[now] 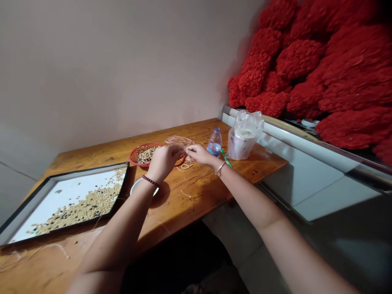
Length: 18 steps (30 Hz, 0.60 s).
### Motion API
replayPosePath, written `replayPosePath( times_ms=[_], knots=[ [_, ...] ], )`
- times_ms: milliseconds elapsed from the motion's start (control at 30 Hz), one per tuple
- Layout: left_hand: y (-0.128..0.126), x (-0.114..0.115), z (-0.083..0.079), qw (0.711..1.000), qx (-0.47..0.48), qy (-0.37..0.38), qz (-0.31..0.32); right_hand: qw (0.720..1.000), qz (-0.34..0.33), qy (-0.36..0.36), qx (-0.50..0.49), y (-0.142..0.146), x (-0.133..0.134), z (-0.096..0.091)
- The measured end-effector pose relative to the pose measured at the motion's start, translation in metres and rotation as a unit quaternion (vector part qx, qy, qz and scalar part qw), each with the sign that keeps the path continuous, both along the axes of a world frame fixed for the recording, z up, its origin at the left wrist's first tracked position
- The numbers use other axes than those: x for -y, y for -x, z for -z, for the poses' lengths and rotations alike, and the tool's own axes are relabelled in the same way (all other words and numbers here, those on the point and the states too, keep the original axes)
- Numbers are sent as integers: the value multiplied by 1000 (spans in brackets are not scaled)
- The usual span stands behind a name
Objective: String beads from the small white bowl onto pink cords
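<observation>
My left hand (163, 161), with a dark red beaded bracelet on its wrist, and my right hand (199, 154), with a silver bangle, meet at the fingertips above the table. Whatever lies between the fingers is too small to make out. Just beyond them, a tangle of thin peach cords (180, 141) spreads over the wood, with more strands trailing below my right hand. A red round dish (134, 157) holding mixed beads and cord sits behind my left hand, partly hidden by it.
A black-rimmed tray (45, 196) of scattered tan and dark beads lies left on the wooden table (196, 192). A white saucer (137, 186), water bottle (214, 143), bagged plastic cup (243, 141) and green-handled tool (226, 157) stand nearby. Red yarn hanks (306, 69) fill a white cabinet (306, 163) on the right.
</observation>
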<state>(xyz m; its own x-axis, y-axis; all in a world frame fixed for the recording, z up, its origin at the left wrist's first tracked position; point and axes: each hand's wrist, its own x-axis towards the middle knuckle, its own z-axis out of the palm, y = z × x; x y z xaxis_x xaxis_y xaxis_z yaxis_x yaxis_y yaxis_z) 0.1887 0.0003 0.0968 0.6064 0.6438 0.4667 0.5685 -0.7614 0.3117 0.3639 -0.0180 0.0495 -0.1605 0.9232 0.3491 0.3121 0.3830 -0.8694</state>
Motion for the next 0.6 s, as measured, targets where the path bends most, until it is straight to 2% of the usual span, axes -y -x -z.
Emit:
replayPosePath(
  times_ms=[133, 200, 300, 400, 467, 533, 600],
  knots=[
    [11, 9, -5, 999, -42, -30, -9, 1000, -5, -4, 17, 10, 6, -2],
    [16, 15, -9, 999, -19, -32, -15, 1000, -4, -16, 6, 14, 7, -3],
    [29, 25, -17, 995, 95, -19, -29, 998, 17, -63, 4, 10, 7, -1],
    [49, 29, -27, 977, 211, 18, -28, 988, 91, -90, 86, -6, 10, 10],
    [65, 29, -33, 965, 257, 50, -27, 964, 152, -87, 201, -19, 15, 23],
    [79, 30, -36, 956, 282, 75, -30, 915, 196, -74, 344, -29, 22, 39],
    [91, 32, -38, 951, 294, 87, -30, 868, 194, -56, 453, -33, 28, 55]
  ],
)
